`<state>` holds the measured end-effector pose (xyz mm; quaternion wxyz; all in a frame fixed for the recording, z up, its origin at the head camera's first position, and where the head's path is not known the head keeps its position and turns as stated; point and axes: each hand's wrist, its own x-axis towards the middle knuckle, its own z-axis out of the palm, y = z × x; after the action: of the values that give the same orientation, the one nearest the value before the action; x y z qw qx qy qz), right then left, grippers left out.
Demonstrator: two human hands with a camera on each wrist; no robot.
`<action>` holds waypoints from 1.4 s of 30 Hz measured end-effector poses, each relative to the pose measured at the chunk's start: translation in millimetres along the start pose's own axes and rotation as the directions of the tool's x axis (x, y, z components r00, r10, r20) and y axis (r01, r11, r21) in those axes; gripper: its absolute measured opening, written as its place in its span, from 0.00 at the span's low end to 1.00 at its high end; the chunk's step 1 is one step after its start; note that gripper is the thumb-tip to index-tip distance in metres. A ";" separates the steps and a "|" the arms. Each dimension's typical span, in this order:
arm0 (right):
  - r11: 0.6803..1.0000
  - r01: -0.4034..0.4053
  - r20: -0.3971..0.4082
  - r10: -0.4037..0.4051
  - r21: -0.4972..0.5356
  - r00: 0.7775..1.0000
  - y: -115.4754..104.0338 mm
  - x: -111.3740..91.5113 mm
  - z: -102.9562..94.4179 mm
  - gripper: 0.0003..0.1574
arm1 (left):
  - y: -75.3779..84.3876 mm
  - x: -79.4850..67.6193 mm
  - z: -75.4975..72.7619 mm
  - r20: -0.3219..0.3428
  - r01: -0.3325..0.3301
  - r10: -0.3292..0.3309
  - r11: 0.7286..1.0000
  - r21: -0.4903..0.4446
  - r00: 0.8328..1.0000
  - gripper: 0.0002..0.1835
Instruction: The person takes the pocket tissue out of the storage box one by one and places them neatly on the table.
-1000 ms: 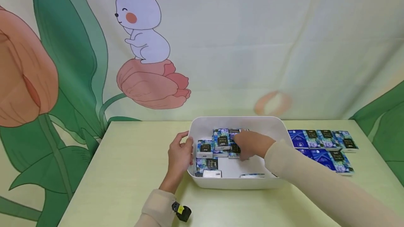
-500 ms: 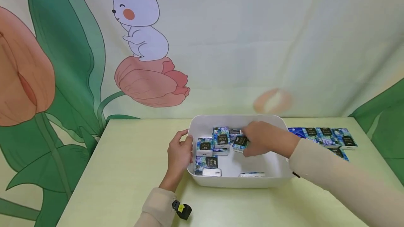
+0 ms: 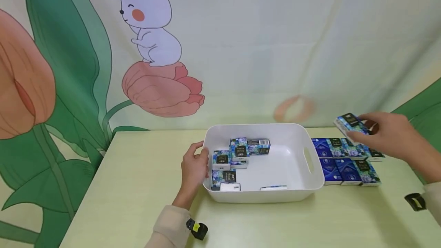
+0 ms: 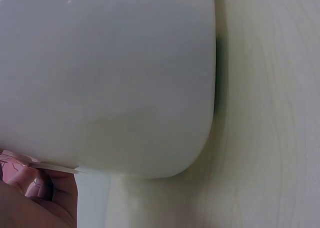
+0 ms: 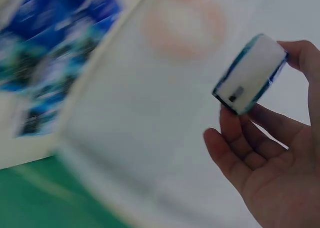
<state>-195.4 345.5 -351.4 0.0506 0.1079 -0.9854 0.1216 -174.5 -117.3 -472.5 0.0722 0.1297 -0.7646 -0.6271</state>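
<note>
My left hand (image 3: 194, 167) grips the left end of a white plastic bin (image 3: 263, 197), fingers over its rim; the left wrist view shows the bin's outer wall (image 4: 115, 82) and part of the hand (image 4: 37, 198). Inside the bin, mostly on the left, lie several pocket tissue packs (image 3: 221, 159) with blue floral print. My right hand (image 3: 392, 135) pinches one floral tissue pack (image 3: 352, 122) between thumb and fingers, raised over the packs on the table. In the right wrist view this pack (image 5: 255, 75) shows its white side.
To the right of the bin, two rows of tissue packs lie on the pale table (image 3: 138, 186), some plain blue (image 3: 331, 171), others floral (image 3: 367, 172). Behind the table hangs a cloth (image 3: 241, 49) printed with a rabbit and tulips.
My right hand has lifted a floral tissue pack out of the bin and carried it right, above the table rows. The left hand stays on the bin's end.
</note>
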 end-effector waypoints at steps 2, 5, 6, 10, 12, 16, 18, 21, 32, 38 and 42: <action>0.993 -0.122 -0.030 0.122 -0.001 0.992 51.2 -7.2 22.1 0.52 | -2.0 -0.9 0.0 0.005 -0.003 0.003 1.000 -0.016 1.000 0.18; 0.948 -0.317 -0.036 0.318 0.021 0.947 150.9 -15.8 79.1 0.63 | -2.5 -1.5 0.1 0.008 -0.007 0.008 1.000 -0.030 1.000 0.18; 0.927 -0.373 -0.023 0.374 0.030 0.927 183.0 -20.0 99.1 0.68 | -2.5 -1.2 0.1 0.008 -0.011 0.011 0.999 -0.033 1.000 0.18; 0.861 -0.508 0.036 0.507 0.035 0.861 263.8 -40.1 163.1 0.75 | -2.1 -0.8 -0.9 0.010 -0.007 0.007 1.000 -0.028 1.000 0.18; 0.844 -0.536 0.089 0.531 0.033 0.842 266.3 -49.7 174.3 0.76 | -2.1 -0.8 -1.6 0.010 -0.004 0.004 1.000 -0.025 1.000 0.18; 0.858 -0.513 0.150 0.504 0.029 0.851 227.0 -60.7 165.0 0.74 | -1.2 -0.9 -1.5 -0.002 0.001 -0.001 1.000 -0.025 1.000 0.18; 0.881 -0.472 0.164 0.461 0.033 0.872 198.0 -64.5 149.5 0.70 | -0.9 -0.7 -1.2 -0.009 0.003 -0.003 1.000 -0.022 1.000 0.18; 0.909 -0.414 0.172 0.401 0.051 0.900 163.5 -68.9 130.8 0.62 | -0.2 -0.6 -0.2 -0.012 0.007 -0.007 1.000 -0.021 1.000 0.17; 0.975 -0.193 -0.048 0.199 0.111 0.979 85.3 -26.0 80.3 0.48 | 1.9 -1.1 -1.5 -0.011 -0.006 0.006 1.000 0.000 1.000 0.17; 0.975 0.023 -0.049 -0.012 0.220 0.999 -42.0 8.0 10.9 0.41 | 0.8 0.2 -1.4 -0.002 -0.003 0.003 1.000 -0.018 1.000 0.18; 0.953 0.185 -0.048 -0.179 0.241 0.983 -91.1 29.8 5.7 0.35 | 0.3 0.0 -1.2 0.002 -0.003 0.004 1.000 -0.016 1.000 0.18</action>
<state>-204.3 251.7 -332.3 0.0603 0.2022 -0.9480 0.2383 -174.2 -118.4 -471.9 0.0736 0.1272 -0.7598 -0.6333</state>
